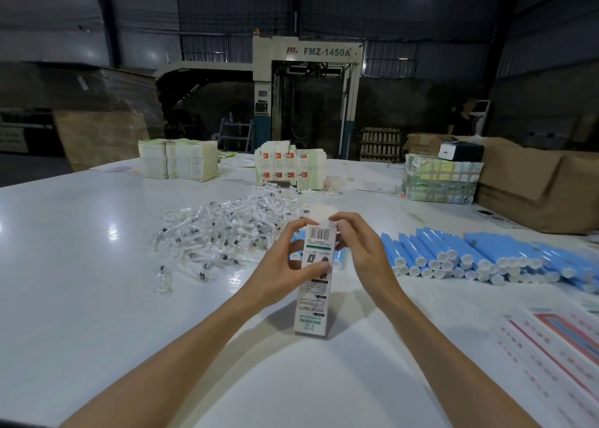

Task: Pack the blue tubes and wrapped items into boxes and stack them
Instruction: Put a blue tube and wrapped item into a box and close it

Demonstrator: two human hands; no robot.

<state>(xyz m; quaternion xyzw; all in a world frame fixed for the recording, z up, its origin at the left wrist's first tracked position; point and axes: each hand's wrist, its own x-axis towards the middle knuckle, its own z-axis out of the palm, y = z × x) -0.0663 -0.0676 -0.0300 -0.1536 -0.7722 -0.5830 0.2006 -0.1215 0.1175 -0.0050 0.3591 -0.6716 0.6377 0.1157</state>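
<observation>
Box (312, 285) looks light, thin card that dents easily; your left hand (280, 267) grips its middle, right hand (359, 249) pinches its top

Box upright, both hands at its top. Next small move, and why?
Probably fold the raised top flap down and tuck it in: the box stands on the table, left hand gripping its side, right hand pinching the top. Contents aren't visible.

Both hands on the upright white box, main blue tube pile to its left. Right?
Not quite. The head view shows the main blue tube pile to the right of the white box, not its left. The left hand and right hand both hold the upright box.
</observation>
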